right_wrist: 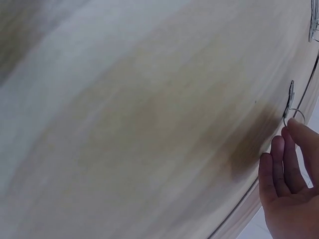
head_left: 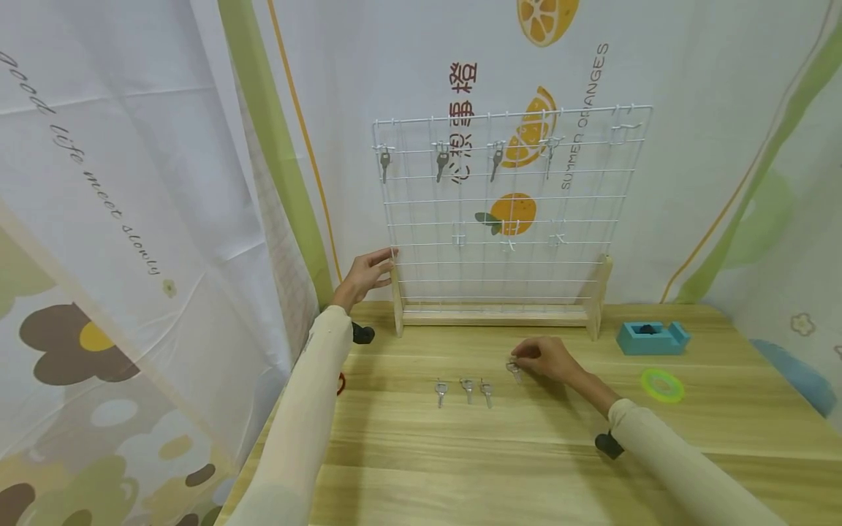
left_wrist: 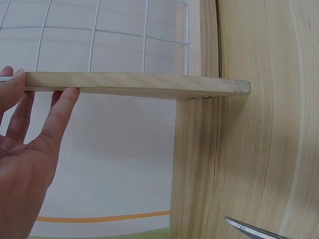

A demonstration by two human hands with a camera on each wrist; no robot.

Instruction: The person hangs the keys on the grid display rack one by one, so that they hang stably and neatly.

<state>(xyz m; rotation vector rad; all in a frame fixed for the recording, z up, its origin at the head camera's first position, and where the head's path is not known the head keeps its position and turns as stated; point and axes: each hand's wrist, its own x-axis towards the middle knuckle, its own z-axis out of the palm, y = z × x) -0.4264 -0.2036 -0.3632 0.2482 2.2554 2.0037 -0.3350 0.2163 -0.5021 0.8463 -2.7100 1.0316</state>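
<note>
My left hand pinches the left wooden upright of a white wire grid rack, thumb on one face and fingers on the other. Low over the table, my right hand pinches the ring of a key between thumb and index finger; its blade points away from the fingertips. Left of that hand, three keys lie in a row: one key, another key and a third key. Several keys, such as the leftmost key, hang from hooks along the rack's upper part.
Bare hooks show on the rack: an upper right hook and a middle hook among others. A blue tape dispenser and a yellow-green ring sit right on the wooden table. A red ring-shaped thing peeks past the left sleeve.
</note>
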